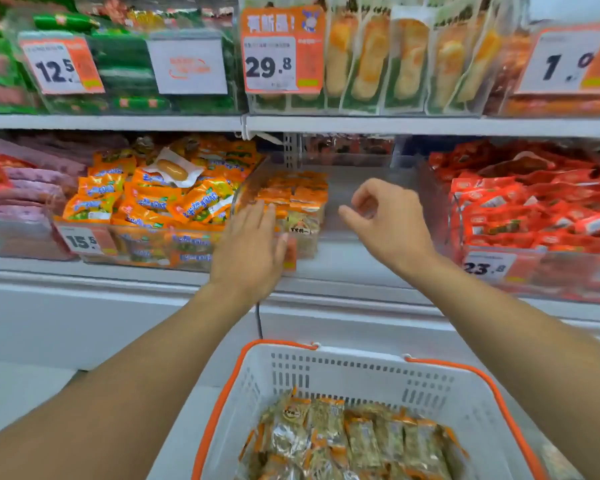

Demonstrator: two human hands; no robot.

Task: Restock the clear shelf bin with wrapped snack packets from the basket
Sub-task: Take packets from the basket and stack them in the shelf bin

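clear bin (361, 188) holds one stack of packets (291, 202) at its left; most stay in the basket (326, 379). left hand (253, 244) flat against that stack, right hand (385, 220) loosely curled, empty.

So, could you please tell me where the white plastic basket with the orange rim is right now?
In the head view, the white plastic basket with the orange rim sits bottom centre, below the shelf, between the person's forearms.

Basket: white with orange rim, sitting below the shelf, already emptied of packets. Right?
Not emptied. The head view shows the basket, white with an orange rim and below the shelf, still holding a layer of wrapped snack packets.
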